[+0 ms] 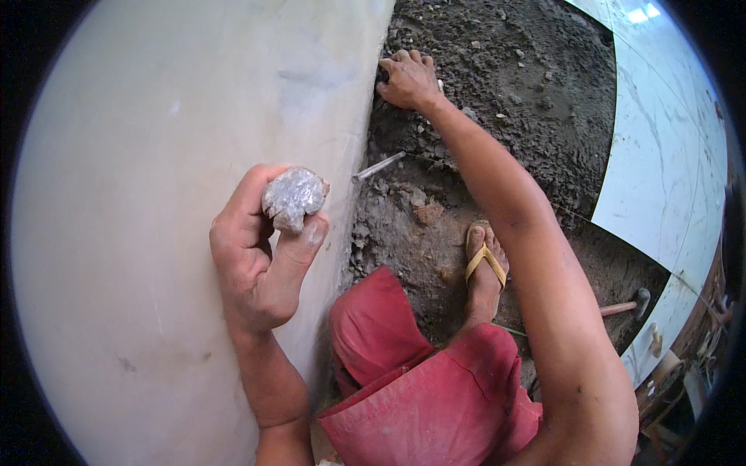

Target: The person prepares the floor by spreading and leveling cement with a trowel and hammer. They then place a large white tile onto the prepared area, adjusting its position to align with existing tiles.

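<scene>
In front of the pale wall, my left hand is raised and closed. Its thumb and fingers grip a grey metal lump with a battered, shiny face and ragged edges; any length behind that face is hidden. Farther off, my right hand reaches down to the rough dark mortar where it meets the wall. Its fingers are curled there, and what lies under them cannot be made out. Between the hands, a metal rod slants beside the wall, with a thin string running from its upper end.
Pale veined tiles cover the right side, bordering the mortar. A hammer with a wooden handle lies near the tile edge. My sandalled foot stands on dirt with loose stones, below the rod. Clutter fills the lower right.
</scene>
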A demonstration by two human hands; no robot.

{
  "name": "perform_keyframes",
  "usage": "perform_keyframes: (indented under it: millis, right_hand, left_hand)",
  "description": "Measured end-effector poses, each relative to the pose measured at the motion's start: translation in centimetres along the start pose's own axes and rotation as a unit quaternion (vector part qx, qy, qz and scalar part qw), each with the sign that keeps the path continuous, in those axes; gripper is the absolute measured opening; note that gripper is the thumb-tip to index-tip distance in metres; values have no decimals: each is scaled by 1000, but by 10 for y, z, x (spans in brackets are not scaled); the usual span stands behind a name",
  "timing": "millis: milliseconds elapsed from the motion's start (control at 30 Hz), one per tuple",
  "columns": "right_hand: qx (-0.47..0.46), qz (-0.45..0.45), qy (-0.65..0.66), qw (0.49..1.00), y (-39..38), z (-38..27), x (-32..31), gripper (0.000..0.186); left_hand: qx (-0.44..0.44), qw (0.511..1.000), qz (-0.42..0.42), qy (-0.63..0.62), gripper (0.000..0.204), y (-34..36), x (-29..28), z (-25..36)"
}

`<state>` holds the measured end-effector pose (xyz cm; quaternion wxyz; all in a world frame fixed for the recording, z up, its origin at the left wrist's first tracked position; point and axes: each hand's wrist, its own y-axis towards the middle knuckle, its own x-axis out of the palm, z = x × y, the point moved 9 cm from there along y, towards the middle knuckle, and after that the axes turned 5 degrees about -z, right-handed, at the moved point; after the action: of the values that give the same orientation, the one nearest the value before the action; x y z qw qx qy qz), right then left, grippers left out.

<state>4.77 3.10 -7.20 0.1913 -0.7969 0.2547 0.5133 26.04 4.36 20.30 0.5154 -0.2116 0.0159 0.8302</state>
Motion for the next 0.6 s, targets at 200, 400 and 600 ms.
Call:
perform_keyframes:
  millis: [200, 400, 600]
  right_hand:
    - [8, -68, -1, 998, 5, -6, 4, 41]
    - [-48, -101, -25, 993, -14, -15, 7, 52]
    - [-123, -12, 3, 992, -52, -40, 9, 38]
  left_hand:
    - [-2, 1000, -2, 7, 22, -1, -1, 1]
    - [12, 1000, -3, 4, 21, 0, -2, 3]
    - [7, 999, 1, 41, 21, 0, 1, 4]
